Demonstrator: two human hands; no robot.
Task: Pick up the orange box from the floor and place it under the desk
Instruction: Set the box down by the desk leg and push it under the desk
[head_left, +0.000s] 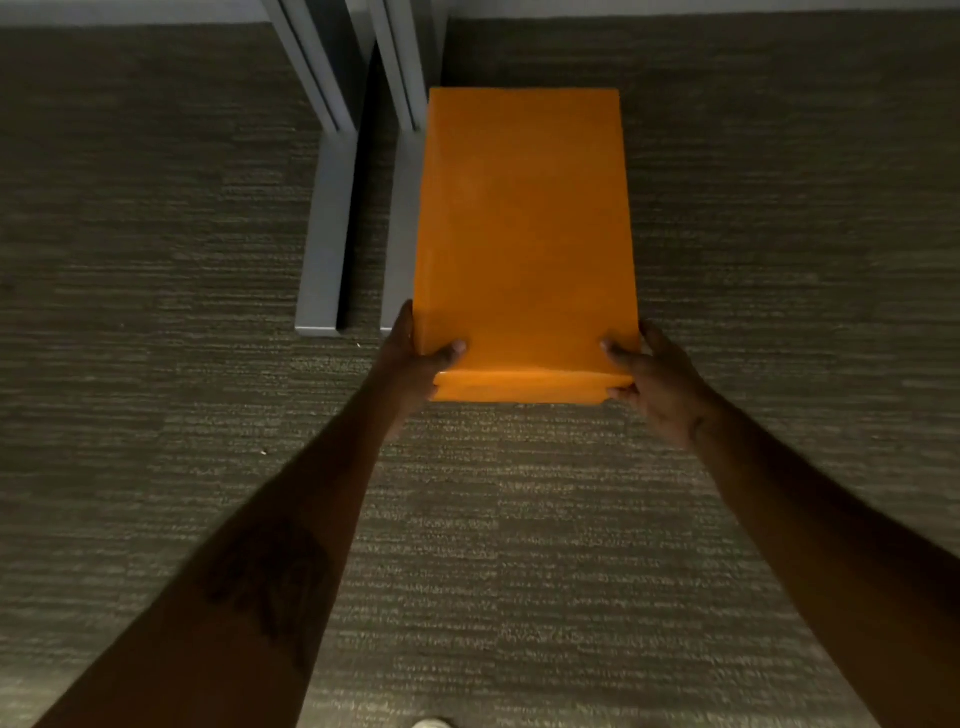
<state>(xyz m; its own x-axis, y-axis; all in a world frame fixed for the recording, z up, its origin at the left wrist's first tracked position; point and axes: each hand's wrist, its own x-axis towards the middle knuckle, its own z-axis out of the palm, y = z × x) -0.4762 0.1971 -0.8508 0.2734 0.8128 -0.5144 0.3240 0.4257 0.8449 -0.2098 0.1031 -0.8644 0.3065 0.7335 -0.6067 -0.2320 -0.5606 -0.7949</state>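
Note:
A plain orange box, long and rectangular, stretches away from me over the carpet. My left hand grips its near left corner, thumb on the lid and fingers hidden beneath. My right hand grips the near right corner the same way. The box's left edge runs right beside a grey desk leg foot. I cannot tell whether the box rests on the floor or hangs just above it.
Two grey metal desk legs with long flat feet stand side by side left of the box, rising toward the top edge. Grey-brown striped carpet covers the floor all around. A pale shoe tip shows at the bottom edge.

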